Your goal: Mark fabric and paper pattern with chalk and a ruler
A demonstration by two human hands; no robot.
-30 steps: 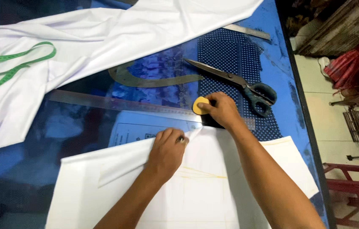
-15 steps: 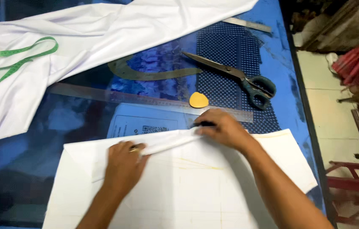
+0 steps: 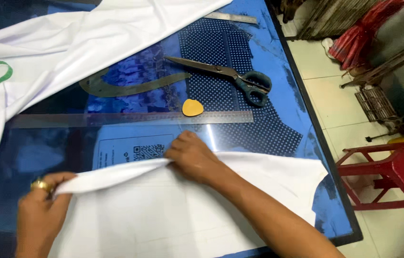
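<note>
Left hand, a gold ring on one finger, pinches the end of the folded edge of the flat white fabric panel at the table's near side. Right hand, fingers closed, grips the fold's middle. Beyond: clear straight ruler, yellow tailor's chalk, dark-handled scissors. Even tension between both grips should keep the fold straight.

Bare forearms, no sleeves showing; a gold ring on the left hand.
</note>
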